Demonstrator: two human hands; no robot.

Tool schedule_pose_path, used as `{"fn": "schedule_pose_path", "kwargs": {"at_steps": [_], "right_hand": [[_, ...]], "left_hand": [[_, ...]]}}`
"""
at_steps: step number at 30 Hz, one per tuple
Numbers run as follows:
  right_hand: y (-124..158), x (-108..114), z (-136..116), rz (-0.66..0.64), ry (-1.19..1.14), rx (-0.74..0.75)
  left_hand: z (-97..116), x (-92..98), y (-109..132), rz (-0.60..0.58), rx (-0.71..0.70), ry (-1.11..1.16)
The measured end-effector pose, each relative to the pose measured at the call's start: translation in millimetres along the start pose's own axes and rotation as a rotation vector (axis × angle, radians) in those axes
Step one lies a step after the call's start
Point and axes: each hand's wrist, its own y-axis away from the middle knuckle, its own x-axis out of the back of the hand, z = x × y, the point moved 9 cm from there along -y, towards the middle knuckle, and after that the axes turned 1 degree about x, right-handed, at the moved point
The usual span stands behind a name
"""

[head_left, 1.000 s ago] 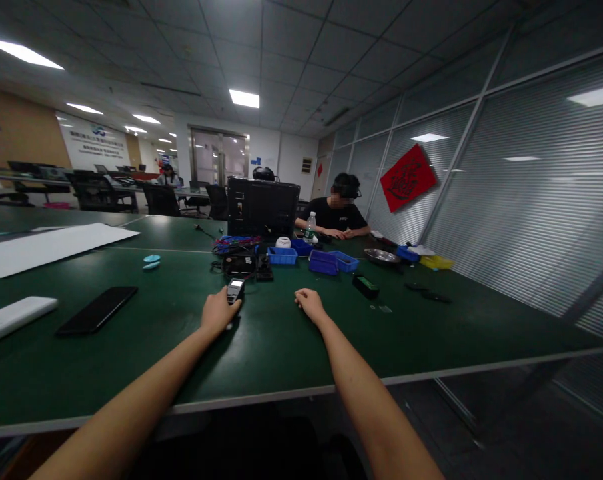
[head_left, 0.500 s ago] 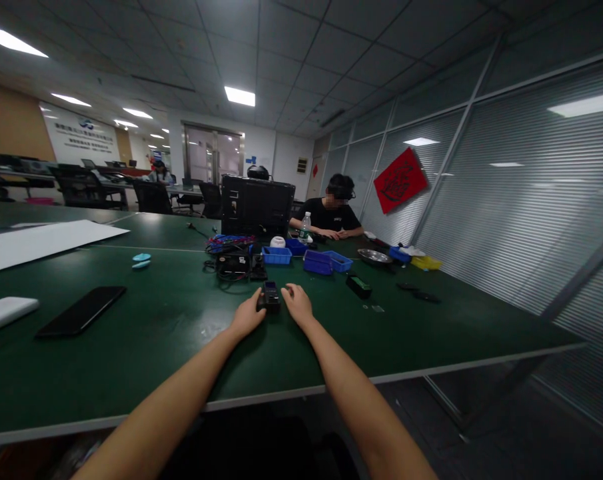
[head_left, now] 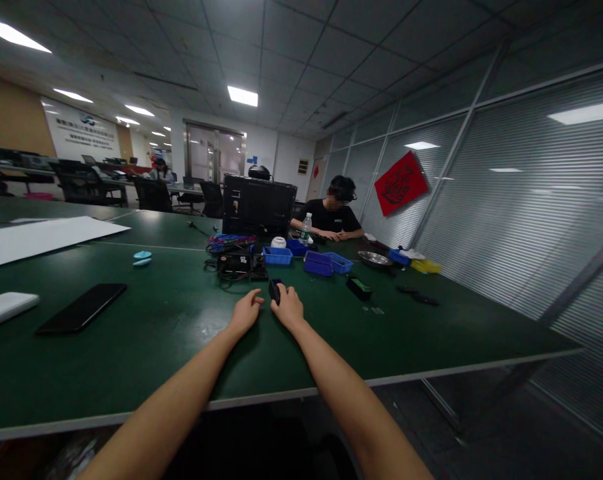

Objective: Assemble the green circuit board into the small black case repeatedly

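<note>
My right hand [head_left: 288, 307] is closed on a small black boxy device [head_left: 274, 289] over the green table [head_left: 181, 360]. The device looks tilted, and my fingers cover much of it; in the earlier frame a small screen shows on its top. My left hand [head_left: 246, 312] is just left of the device, apart from it, fingers loosely spread and holding nothing. Beyond the device lie a black power adapter [head_left: 234, 264] with cables and a blue tray [head_left: 277, 256]. A white ball with stitching [head_left: 278, 243] sits behind that tray.
A black phone [head_left: 84, 308], a white slab-like object [head_left: 8, 309] and a light-blue item [head_left: 142, 258] lie left. Rightward are a black-and-green box [head_left: 359, 288], purple-blue box [head_left: 318, 263] and metal dish [head_left: 375, 259]. A monitor [head_left: 258, 205] stands ahead; a person [head_left: 331, 217] sits opposite.
My left hand has let go of the device and drawn slightly left. My right hand has moved in from the right and taken hold of it; the device is now turned and tilted.
</note>
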Motion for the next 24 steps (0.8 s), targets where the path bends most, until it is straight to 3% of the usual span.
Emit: {"fn": "schedule_pose_path", "kwargs": {"at_steps": [8,16,24], "right_hand": [[-19.0,8.1,72.4,0.099,-0.049,-0.273],[-7.7,23.5,143.7,0.157,-0.046,-0.57],[-3.2,27.6,151.9,0.175,-0.035,-0.6]], "left_hand": [[-1.7,-0.9,0.4,-0.012,-0.006,-0.036],[1.7,0.2,2.8,-0.029,-0.02,-0.055],[5.4,1.3,4.3,-0.034,-0.039,-0.077]]}}
